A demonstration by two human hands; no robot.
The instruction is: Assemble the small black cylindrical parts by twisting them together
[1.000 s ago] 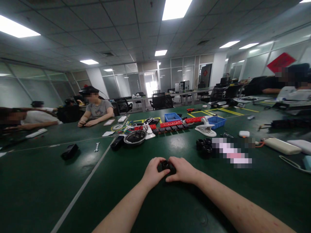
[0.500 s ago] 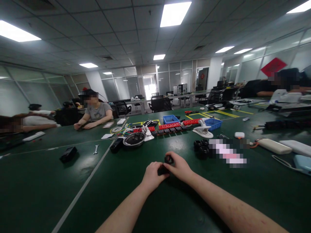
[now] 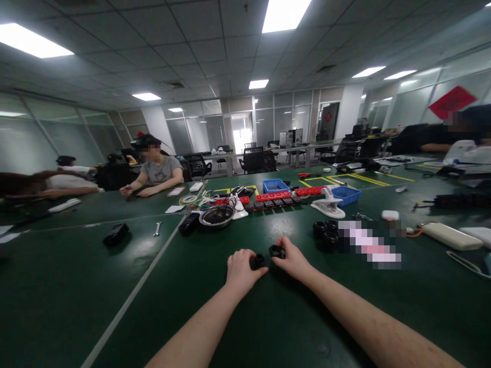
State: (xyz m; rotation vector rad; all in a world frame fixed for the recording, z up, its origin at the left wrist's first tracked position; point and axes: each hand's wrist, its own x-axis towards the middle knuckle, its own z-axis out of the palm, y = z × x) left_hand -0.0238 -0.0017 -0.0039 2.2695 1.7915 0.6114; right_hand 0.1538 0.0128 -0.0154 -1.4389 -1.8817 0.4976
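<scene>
Left grip [image 3: 240,269], thumb and fingers pinched around round black piece [image 3: 259,260]; right grip [image 3: 292,259] likewise around black part [image 3: 275,251].

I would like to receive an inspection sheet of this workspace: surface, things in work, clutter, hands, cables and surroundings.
Surface: green table, a pale line running across it.
Job's things: round black piece and second black piece, apart from each other.
Clutter: wrench, black rings, red strips, cream box.
Hands: left hand holds the round black piece; right hand holds the second black piece.
Cables: tangle of wires farther back, left of centre; orange cable beside the cream box.
Surroundings: person in grey shirt seated at far left; black chairs behind the table.
</scene>
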